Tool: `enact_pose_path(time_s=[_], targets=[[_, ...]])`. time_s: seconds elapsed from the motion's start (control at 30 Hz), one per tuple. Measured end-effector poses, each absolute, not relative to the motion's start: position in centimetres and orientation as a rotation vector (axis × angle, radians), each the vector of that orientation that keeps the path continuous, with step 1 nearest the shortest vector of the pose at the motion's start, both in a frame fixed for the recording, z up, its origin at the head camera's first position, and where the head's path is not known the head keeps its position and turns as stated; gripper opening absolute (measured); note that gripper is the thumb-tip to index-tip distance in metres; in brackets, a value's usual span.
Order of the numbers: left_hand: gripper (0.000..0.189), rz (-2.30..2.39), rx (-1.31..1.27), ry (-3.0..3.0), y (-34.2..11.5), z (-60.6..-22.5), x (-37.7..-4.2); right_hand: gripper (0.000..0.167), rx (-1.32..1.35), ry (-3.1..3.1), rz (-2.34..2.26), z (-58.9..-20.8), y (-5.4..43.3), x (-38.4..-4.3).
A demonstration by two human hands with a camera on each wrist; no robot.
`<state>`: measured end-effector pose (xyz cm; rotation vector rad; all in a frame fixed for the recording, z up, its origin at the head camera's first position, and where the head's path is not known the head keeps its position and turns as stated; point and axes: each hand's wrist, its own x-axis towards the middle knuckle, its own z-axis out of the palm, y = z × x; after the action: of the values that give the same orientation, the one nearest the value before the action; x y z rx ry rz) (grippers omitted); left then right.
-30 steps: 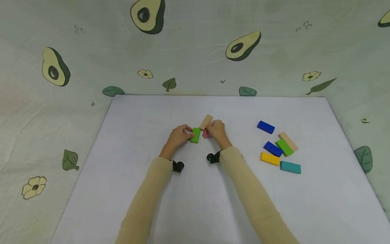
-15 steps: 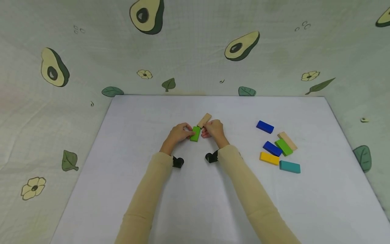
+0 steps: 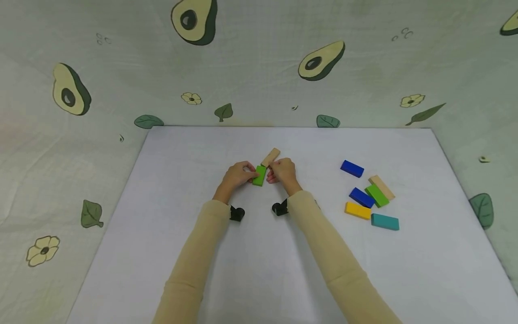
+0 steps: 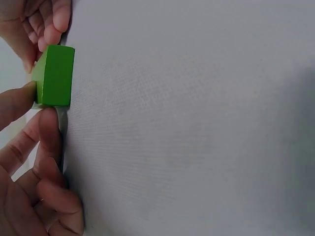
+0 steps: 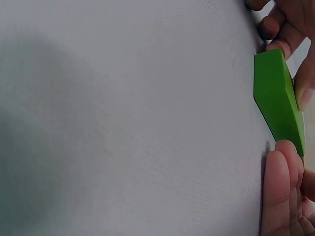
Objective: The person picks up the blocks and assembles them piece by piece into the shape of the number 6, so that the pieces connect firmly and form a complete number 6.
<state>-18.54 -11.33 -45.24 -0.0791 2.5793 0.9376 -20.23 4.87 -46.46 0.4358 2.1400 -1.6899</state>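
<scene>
In the head view, my left hand (image 3: pixel 236 176) pinches a green block (image 3: pixel 260 175) that lies on the white table. In the left wrist view, its thumb is on the green block (image 4: pixel 58 76) and its index fingertip is at the near side. My right hand (image 3: pixel 284 172) holds the lower end of a plain wooden block (image 3: pixel 270 157) between thumb and index finger. That block slants up to the right, its lower end right at the green block's far end. In the right wrist view, the right fingertips are beside the green block (image 5: pixel 276 98), and the wooden one is mostly hidden.
Off to the right lie two blue blocks (image 3: pixel 352 168), a second wooden block (image 3: pixel 382 187), another green block (image 3: pixel 377 195), a yellow block (image 3: pixel 358 210) and a teal block (image 3: pixel 385 222). The white table (image 3: pixel 186 153) ends at an avocado-print cloth (image 3: pixel 259 58).
Both hands have shifted slightly away from the person, with the green and wooden blocks. The wooden block has turned a little more to the slant and moved slightly left. The blocks at right stay put.
</scene>
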Motion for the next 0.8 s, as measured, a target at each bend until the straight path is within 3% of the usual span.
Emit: enact_pose_path(time_s=[0.8], targets=[[0.025,0.932,-0.12,2.562,-10.6,-44.59,-19.07,0.033,0.455,2.144,-1.718,-46.79,5.05,-20.47]])
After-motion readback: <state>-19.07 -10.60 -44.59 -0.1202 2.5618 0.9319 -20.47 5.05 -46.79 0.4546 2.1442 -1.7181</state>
